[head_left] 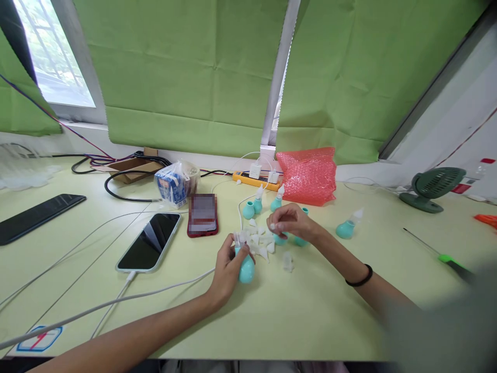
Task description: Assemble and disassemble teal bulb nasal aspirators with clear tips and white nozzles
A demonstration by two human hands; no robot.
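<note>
My left hand is wrapped round a teal rubber bulb with a clear plastic piece at its top, like a nasal aspirator. Pinched fingers of my right hand hover over the loose parts; a whitish spot shows at the fingertips, too small to name. Beneath and between the hands lies a heap of small white and translucent nozzle tips. A clear plastic part sits apart, nearer the front. Partly hidden by my right hand are teal bulbs. Behind them stand more bulbs, some fitted with clear tips.
Right of the hands lies a tipped bulb with nozzle, then a green-handled screwdriver and a green fan. Leftward are a charging phone and a red-cased phone. A power strip and red bubble-wrap bag stand behind.
</note>
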